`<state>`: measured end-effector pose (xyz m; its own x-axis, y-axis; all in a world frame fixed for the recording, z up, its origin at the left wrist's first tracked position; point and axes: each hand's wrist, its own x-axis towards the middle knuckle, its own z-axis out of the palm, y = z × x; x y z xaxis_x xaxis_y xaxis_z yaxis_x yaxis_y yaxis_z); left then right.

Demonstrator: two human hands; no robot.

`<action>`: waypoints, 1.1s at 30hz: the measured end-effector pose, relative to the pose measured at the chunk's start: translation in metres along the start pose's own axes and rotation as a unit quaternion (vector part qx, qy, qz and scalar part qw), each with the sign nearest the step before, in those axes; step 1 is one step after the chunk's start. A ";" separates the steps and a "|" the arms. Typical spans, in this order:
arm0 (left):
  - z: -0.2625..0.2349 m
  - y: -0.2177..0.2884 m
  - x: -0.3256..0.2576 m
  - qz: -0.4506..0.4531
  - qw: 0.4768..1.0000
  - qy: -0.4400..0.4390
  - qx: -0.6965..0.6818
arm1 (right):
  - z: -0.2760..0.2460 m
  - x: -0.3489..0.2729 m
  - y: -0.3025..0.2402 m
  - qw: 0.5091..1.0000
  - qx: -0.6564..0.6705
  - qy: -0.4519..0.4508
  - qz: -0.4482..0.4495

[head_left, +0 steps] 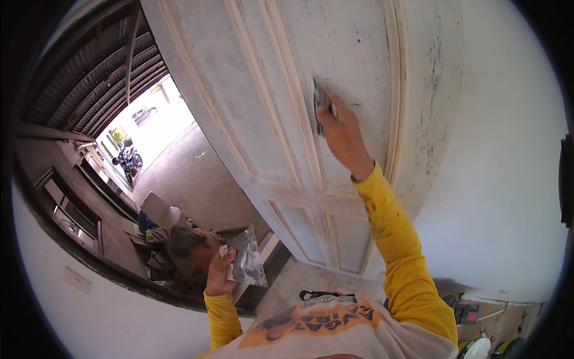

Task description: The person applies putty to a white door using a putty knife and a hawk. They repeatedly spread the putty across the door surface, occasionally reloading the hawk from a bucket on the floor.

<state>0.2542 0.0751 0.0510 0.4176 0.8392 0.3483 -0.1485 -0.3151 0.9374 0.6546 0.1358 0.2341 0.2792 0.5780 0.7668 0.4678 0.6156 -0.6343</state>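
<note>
A white panelled door with dark scuffs and small pits stands in front of me. My right hand is raised to one of its upper panels, fingers closed on a putty knife whose blade lies against the surface beside a vertical moulding. Lower down, my left hand grips a flat, square metal plate smeared with white and grey putty. That plate is held well apart from the door, near the doorway. Yellow sleeves cover both my arms.
Through the doorway at left, a chair and piled things stand on a concrete floor. Farther out is a parked motorcycle. A white wall is at right, with tools and bins low beside me.
</note>
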 end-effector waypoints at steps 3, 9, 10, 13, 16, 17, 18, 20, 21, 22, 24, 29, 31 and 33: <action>0.001 0.002 0.007 0.090 0.989 -0.013 0.113 | 0.002 0.019 0.008 0.999 0.009 0.013 -0.031; 0.022 0.026 0.006 -0.056 0.996 0.039 -0.051 | -0.003 -0.006 0.003 0.999 0.021 -0.026 0.023; 0.023 0.026 0.008 0.015 1.000 0.021 0.016 | 0.002 -0.002 0.007 1.000 -0.023 -0.003 -0.007; 0.022 0.023 0.018 0.270 0.931 -0.034 0.244 | 0.040 -0.007 0.002 0.985 -0.163 0.044 -0.031; 0.036 0.029 0.018 0.141 0.982 0.031 0.119 | 0.045 -0.036 0.007 0.977 -0.211 0.012 -0.034; 0.041 0.039 0.013 0.006 0.997 0.071 0.015 | 0.039 -0.045 0.011 0.977 -0.212 -0.009 -0.038; 0.041 0.042 0.009 -0.064 0.994 0.081 -0.038 | 0.022 -0.045 0.008 0.988 -0.144 -0.046 -0.041; 0.033 0.039 0.005 -0.142 0.982 0.078 -0.098 | 0.006 -0.034 0.004 0.997 -0.076 -0.006 -0.017; 0.026 0.034 0.004 -0.138 0.984 0.062 -0.094 | -0.001 -0.022 0.005 0.999 -0.047 0.006 0.001; 0.019 0.029 0.002 -0.135 0.986 0.046 -0.090 | -0.007 -0.010 0.006 1.000 -0.017 0.019 0.019; 0.014 0.022 0.003 -0.112 0.990 0.030 -0.079 | -0.009 0.014 0.008 0.997 0.044 -0.030 0.059; 0.019 0.028 0.002 -0.118 0.990 0.040 -0.071 | -0.002 -0.015 0.011 0.998 0.018 -0.034 0.051; 0.013 0.022 0.001 -0.025 1.000 0.002 0.004 | -0.006 -0.028 0.016 0.994 0.066 -0.033 0.077; 0.004 0.010 0.003 0.066 0.996 -0.027 0.052 | 0.000 -0.019 0.023 0.999 0.022 -0.008 0.034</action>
<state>0.2577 0.0724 0.0613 0.4483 0.7639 0.4642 -0.1119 -0.4673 0.8770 0.6600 0.1393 0.2047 0.2945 0.6278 0.7205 0.4115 0.5971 -0.6885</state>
